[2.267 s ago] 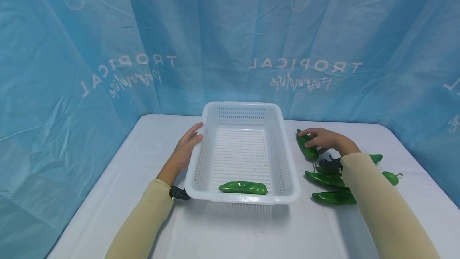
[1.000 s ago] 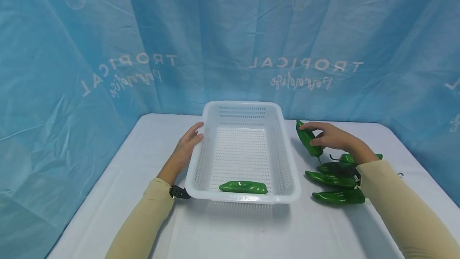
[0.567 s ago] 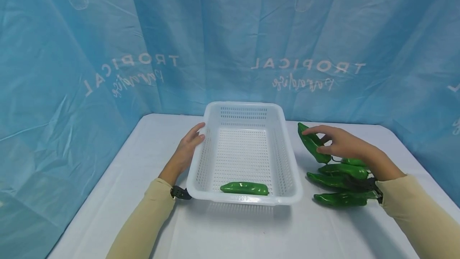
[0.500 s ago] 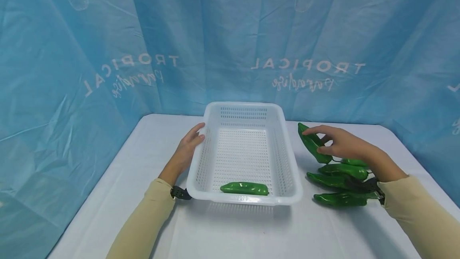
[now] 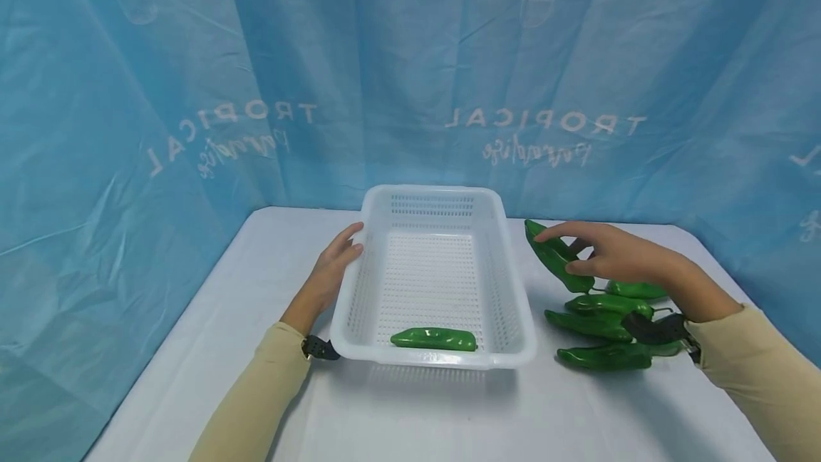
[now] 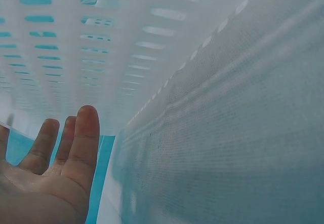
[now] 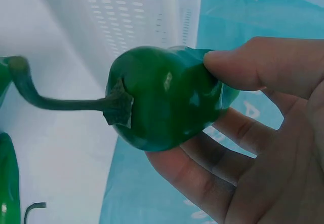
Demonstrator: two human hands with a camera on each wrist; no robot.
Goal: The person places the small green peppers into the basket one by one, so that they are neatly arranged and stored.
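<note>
My right hand (image 5: pixel 616 255) pinches a green pepper (image 5: pixel 544 254) between thumb and fingers, at the far right of the basket. Up close in the right wrist view, the pepper (image 7: pixel 152 97) shows its curved stem pointing left, its tip hidden behind the body. The white plastic basket (image 5: pixel 426 269) stands mid-table, with one green pepper (image 5: pixel 433 339) lying across its near end. Against the basket's left side rests my left hand (image 5: pixel 330 269). In the left wrist view its fingers (image 6: pixel 83 143) extend fairly straight beside the slotted wall.
Several more green peppers (image 5: pixel 603 356) lie grouped on the white table (image 5: pixel 417 419), right of the basket and partly under the right wrist. A blue printed curtain (image 5: pixel 410 77) hangs behind and beside the table.
My right hand has lifted the pepper from the table and shifted slightly right, turning the stem end to the right. The left hand and basket stay in place.
</note>
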